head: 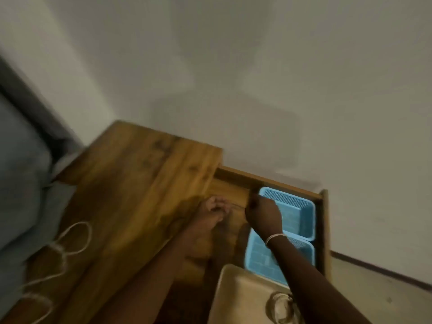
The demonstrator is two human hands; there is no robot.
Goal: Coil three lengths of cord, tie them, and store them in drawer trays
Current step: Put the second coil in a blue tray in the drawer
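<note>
Both hands are over the open wooden drawer point(325, 220). My left hand point(214, 208) and my right hand point(263, 212) pinch a thin, taut cord point(236, 206) stretched between them. Two blue mesh trays sit in the drawer, the far tray point(297, 211) behind my right hand and the near tray point(257, 256) under my right forearm. A beige tray point(243, 298) at the bottom holds a coiled cord point(279, 307). A loose pale cord point(70, 244) lies looped on the wooden top at the left. The view is blurred.
The wooden cabinet top point(140, 174) runs from the wall to the lower left. A grey wall fills the upper frame. A grey-blue bed or cushion point(18, 183) lies at the left. Pale floor point(374, 288) shows at the lower right.
</note>
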